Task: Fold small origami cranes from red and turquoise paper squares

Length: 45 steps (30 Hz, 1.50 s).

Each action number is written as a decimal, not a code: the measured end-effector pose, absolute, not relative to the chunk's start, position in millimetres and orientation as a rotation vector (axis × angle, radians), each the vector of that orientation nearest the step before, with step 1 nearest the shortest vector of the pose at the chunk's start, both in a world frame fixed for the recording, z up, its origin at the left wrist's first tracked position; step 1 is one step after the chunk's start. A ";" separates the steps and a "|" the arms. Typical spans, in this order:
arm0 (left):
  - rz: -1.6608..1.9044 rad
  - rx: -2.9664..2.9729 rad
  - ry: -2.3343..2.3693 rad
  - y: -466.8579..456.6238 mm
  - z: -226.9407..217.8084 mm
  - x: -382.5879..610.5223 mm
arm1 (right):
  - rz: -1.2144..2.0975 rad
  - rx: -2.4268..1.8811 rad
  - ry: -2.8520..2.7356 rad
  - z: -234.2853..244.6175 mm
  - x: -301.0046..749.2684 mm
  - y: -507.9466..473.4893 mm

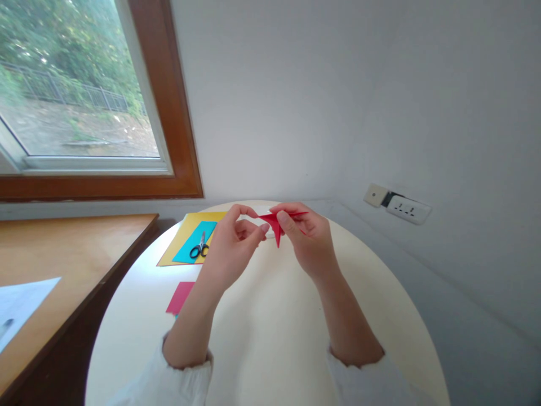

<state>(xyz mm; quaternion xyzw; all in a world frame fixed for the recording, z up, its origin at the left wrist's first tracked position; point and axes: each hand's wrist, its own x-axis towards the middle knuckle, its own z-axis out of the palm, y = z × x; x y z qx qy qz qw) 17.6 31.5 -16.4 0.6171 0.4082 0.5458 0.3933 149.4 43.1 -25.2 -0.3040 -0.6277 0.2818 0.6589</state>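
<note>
A folded red paper [275, 223] with several pointed corners, like an origami figure, is held up over the far part of the round table. My right hand [307, 237] pinches it, thumb in front and fingers behind. My left hand [233, 242] is curled at its left side; the index fingertip meets the left point and the thumb is close to the lower edge. One corner points down between the hands. Left of my left hand, black-handled scissors [199, 249] lie on a blue sheet [185, 250] over yellow paper [174, 242].
Pink paper squares [180, 298] lie beside my left forearm on the white round table [270, 338]. A wooden desk [84, 248] with a white sheet [25, 301] stands at left. Behind are a wall, a wood-framed window [186, 141] and a power socket [408, 209].
</note>
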 end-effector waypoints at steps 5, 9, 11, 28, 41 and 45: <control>1.461 1.631 0.960 32.0 -18.0 17.0 | 0.572 -0.744 -1.399 -27.5 150.8 45.8; 1.566 1.668 0.875 29.9 -17.1 16.3 | 0.556 -0.749 -1.428 -27.5 152.5 44.5; 1.619 1.679 0.873 29.5 -17.1 15.3 | 0.542 -0.756 -1.446 -27.2 153.3 43.6; 1.705 1.634 0.881 27.8 -14.6 16.2 | 0.815 -0.628 -1.473 -25.4 155.7 42.4; 1.677 1.656 0.847 23.9 -14.5 17.9 | 0.816 -0.554 -1.505 -23.7 160.3 42.3; 1.678 1.655 0.840 24.2 -14.0 16.6 | 0.836 -0.528 -1.553 -24.1 162.1 43.0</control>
